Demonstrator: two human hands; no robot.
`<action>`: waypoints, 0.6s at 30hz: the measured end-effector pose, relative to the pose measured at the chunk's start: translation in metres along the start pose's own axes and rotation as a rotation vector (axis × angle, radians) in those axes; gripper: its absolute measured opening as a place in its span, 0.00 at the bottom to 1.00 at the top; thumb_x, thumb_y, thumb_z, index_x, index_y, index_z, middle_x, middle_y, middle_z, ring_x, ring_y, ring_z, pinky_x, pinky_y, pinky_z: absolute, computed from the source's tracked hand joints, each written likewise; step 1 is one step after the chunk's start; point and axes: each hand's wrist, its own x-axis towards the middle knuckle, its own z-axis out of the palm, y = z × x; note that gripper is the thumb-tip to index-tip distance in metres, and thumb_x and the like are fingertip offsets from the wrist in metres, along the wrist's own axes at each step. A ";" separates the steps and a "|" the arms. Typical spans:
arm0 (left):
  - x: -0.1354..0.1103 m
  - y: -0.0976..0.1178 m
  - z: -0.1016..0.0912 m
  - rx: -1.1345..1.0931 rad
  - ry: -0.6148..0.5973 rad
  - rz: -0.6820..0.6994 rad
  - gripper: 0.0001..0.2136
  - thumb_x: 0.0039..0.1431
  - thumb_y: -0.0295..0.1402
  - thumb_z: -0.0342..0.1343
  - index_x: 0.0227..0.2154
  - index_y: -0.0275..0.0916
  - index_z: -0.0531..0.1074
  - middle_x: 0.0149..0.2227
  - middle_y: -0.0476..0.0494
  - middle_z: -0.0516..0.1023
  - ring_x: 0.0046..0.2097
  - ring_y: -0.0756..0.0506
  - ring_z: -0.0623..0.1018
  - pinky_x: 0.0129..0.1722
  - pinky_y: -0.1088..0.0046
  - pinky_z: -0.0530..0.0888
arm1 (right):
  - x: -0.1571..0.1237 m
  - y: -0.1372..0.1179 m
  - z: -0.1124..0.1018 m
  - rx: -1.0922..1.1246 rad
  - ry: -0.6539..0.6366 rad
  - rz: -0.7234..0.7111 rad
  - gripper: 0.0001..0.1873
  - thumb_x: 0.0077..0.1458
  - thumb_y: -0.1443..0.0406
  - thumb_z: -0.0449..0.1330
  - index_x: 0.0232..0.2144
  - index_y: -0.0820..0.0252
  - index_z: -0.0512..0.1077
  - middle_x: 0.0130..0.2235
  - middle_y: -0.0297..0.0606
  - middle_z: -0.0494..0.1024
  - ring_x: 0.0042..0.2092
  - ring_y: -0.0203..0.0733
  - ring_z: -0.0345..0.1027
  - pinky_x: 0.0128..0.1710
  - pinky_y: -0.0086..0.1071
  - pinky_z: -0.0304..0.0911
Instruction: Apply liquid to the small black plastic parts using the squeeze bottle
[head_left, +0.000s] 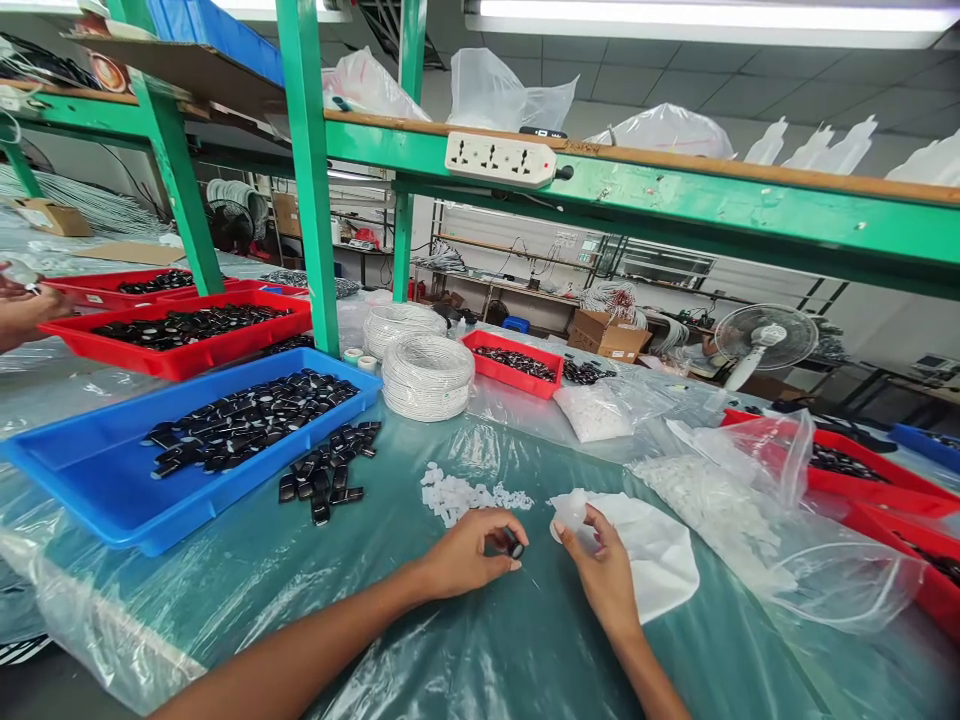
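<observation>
My left hand (480, 553) pinches a small black piece with a pale round end (515, 549) between thumb and fingertips, just above the green table cover. To its right, my right hand (602, 565) grips a small translucent white object (571, 510); its exact kind does not show. Beneath and beside that hand lies a white cloth or sheet (664, 560). A scatter of small white plastic pieces (457, 495) lies just beyond my left hand. Farther left, a loose pile of black pieces (322, 480) rests beside the blue tray (97, 510), which holds many more like them.
Red trays (176, 362) of black parts stand behind the blue one. White cable coils (427, 375) sit near the green shelf post (306, 180). On the right lie a plastic bag of white pieces (720, 510) and more red trays (892, 490). Another person's hand (26, 310) shows at far left.
</observation>
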 end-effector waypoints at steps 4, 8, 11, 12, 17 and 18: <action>0.000 0.001 -0.001 -0.001 -0.001 -0.017 0.09 0.50 0.30 0.56 0.36 0.37 0.71 0.38 0.44 0.73 0.37 0.48 0.73 0.37 0.74 0.69 | 0.004 0.002 -0.002 0.014 -0.010 -0.004 0.23 0.36 0.56 0.65 0.38 0.58 0.74 0.40 0.39 0.76 0.45 0.50 0.64 0.43 0.38 0.58; 0.000 0.001 -0.002 -0.001 0.033 -0.028 0.09 0.50 0.30 0.57 0.35 0.37 0.71 0.37 0.44 0.73 0.37 0.48 0.73 0.36 0.74 0.69 | 0.006 -0.001 -0.004 0.055 0.012 0.004 0.21 0.34 0.58 0.66 0.35 0.57 0.74 0.37 0.37 0.76 0.43 0.50 0.65 0.43 0.39 0.59; 0.001 0.000 -0.003 -0.018 0.063 -0.029 0.08 0.49 0.30 0.57 0.35 0.36 0.71 0.36 0.44 0.73 0.35 0.48 0.72 0.36 0.75 0.69 | 0.005 -0.003 -0.004 0.094 0.028 0.023 0.21 0.34 0.58 0.67 0.35 0.57 0.74 0.36 0.37 0.76 0.43 0.51 0.65 0.43 0.40 0.59; 0.001 -0.001 -0.003 -0.027 0.064 -0.028 0.08 0.49 0.30 0.57 0.34 0.36 0.71 0.36 0.44 0.73 0.35 0.48 0.72 0.35 0.75 0.69 | 0.004 -0.005 -0.004 0.110 0.027 0.029 0.22 0.34 0.58 0.67 0.36 0.57 0.74 0.37 0.38 0.76 0.44 0.51 0.65 0.44 0.40 0.58; 0.003 -0.004 -0.004 -0.063 0.109 -0.031 0.09 0.49 0.30 0.57 0.35 0.36 0.71 0.35 0.44 0.73 0.35 0.48 0.73 0.36 0.74 0.69 | -0.007 -0.016 -0.001 0.230 -0.032 0.041 0.25 0.43 0.57 0.64 0.45 0.56 0.67 0.43 0.37 0.75 0.47 0.47 0.65 0.47 0.37 0.57; 0.004 -0.005 -0.004 -0.066 0.127 -0.036 0.09 0.49 0.30 0.57 0.35 0.36 0.71 0.35 0.44 0.73 0.35 0.48 0.73 0.36 0.73 0.70 | -0.011 -0.018 0.000 0.270 -0.058 0.044 0.25 0.45 0.57 0.63 0.46 0.56 0.66 0.43 0.37 0.75 0.47 0.46 0.66 0.47 0.36 0.57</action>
